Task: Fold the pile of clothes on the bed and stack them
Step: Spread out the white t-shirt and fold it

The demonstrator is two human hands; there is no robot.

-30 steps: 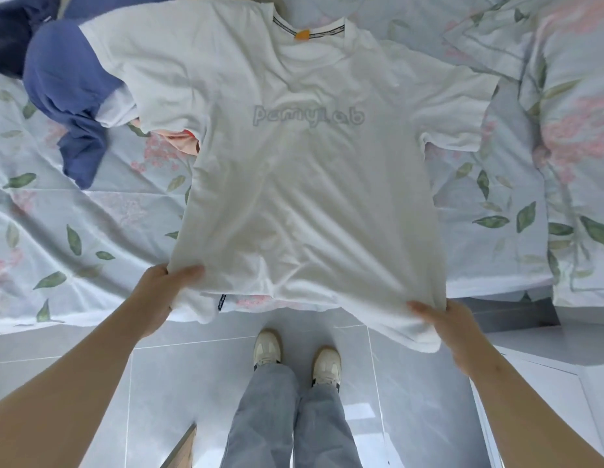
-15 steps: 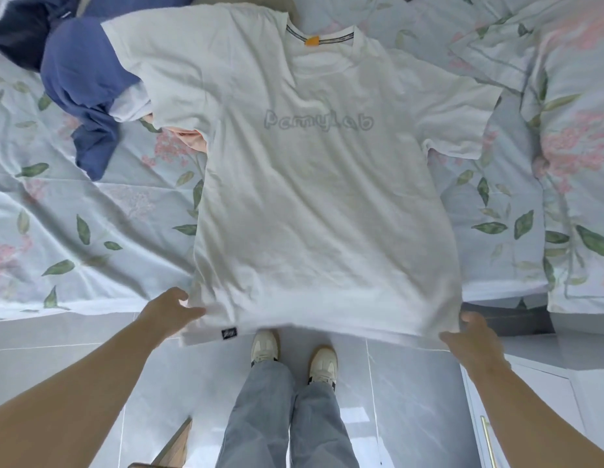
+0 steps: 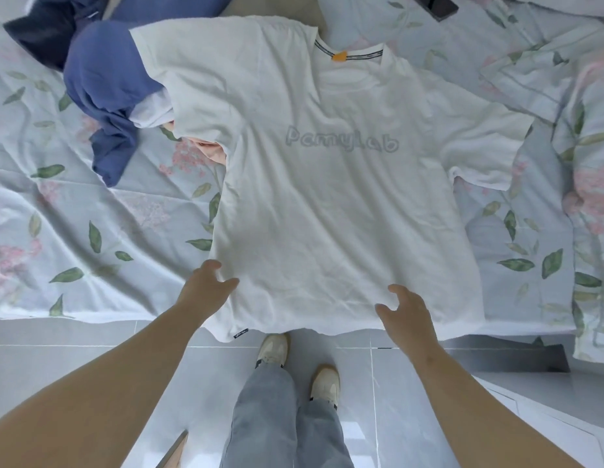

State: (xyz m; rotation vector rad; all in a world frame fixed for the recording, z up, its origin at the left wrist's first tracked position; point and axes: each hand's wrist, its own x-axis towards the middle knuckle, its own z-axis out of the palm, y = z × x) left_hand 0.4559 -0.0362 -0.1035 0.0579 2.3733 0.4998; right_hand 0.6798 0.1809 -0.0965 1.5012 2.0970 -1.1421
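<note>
Now one T-shirt (image 3: 327, 214), left hand (image 3: 206, 288), right hand (image 3: 407, 310)

T-shirt (image 3: 327, 214), centre: white cloth, matt, soft knit look, fine creases. Grey lettering (image 3: 343, 142): flat print, dull.
Bedsheet (image 3: 91, 231), 9 o'clock: thin floral-print cloth, wrinkled, faint sheen on ridges.
Blue garment (image 3: 104, 86), 10 o'clock: heavier cloth, matt.
Floor tiles (image 3: 57, 359), 6 o'clock: pale grey, smooth, glossy, reflecting light.
Jeans (image 3: 260, 417): faded denim, matt.
2 shoes (image 3: 272, 346): cream, matt.
Dark slab (image 3: 434, 5), 1 o'clock: smooth, glossy.
</note>
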